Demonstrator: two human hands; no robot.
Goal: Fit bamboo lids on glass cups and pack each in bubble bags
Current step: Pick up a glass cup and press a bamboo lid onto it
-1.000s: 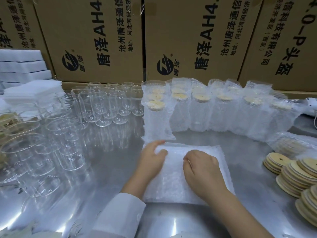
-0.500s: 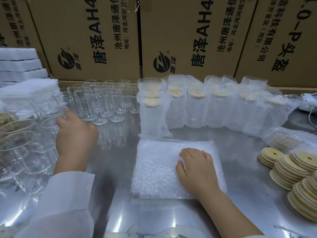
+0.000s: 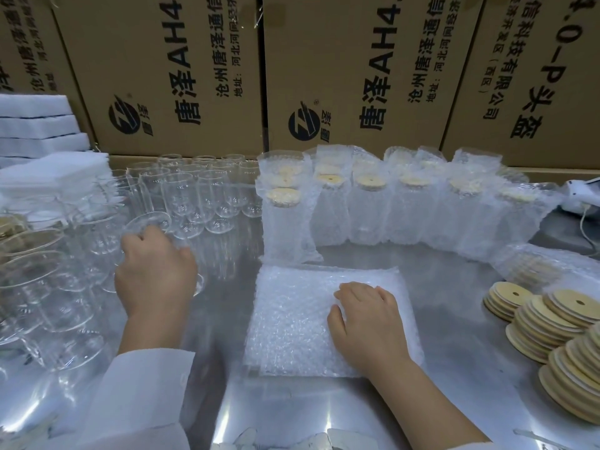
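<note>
So, a row of packed cups [image 3: 367, 216] stands at the back, but many bare cups [image 3: 194, 196] wait on the left and the lids [image 3: 545, 316] lie stacked on the right. My left hand [image 3: 156, 274] grips one cup [image 3: 147, 222] among the bare ones. My right hand [image 3: 367, 323] rests with loose fingers on the bags [image 3: 292, 319], so I think this cup needs both lid and bag.

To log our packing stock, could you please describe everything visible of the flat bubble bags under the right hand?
The bubble bags lie flat as a roughly square pile of clear, bubbled plastic film, whitish where layers overlap. The pile sits on the shiny metal table, its far edge close to the upright packed cups. The right hand rests on its right half, fingers bent.
</note>
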